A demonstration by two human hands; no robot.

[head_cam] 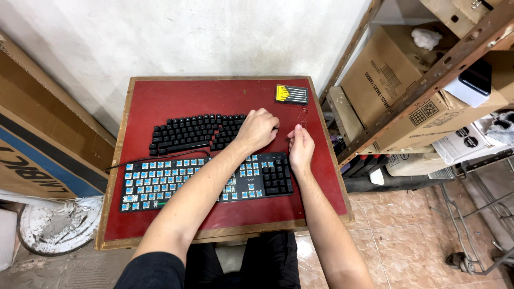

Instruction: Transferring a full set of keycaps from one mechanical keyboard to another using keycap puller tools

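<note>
From the head camera, one red-topped table (176,225) stands against a white wall. On it lies one keyboard (160,184), nearest the person, most of its caps stripped to bare blue switches; only the block at its right end keeps black caps. Just beyond it sits one patch of loose black keycaps (187,132) laid out in rows. The left hand (258,130) rests curled, knuckles up, on the right end of that patch; whether it grips a cap, I cannot tell. The right hand (301,147), just right of it, pinches one thin wire keycap puller (303,116) between fingertips. One yellow-and-black bit case (292,93) lies at the far right corner. Cardboard boxes (385,80) crowd the shelving to the right.
</note>
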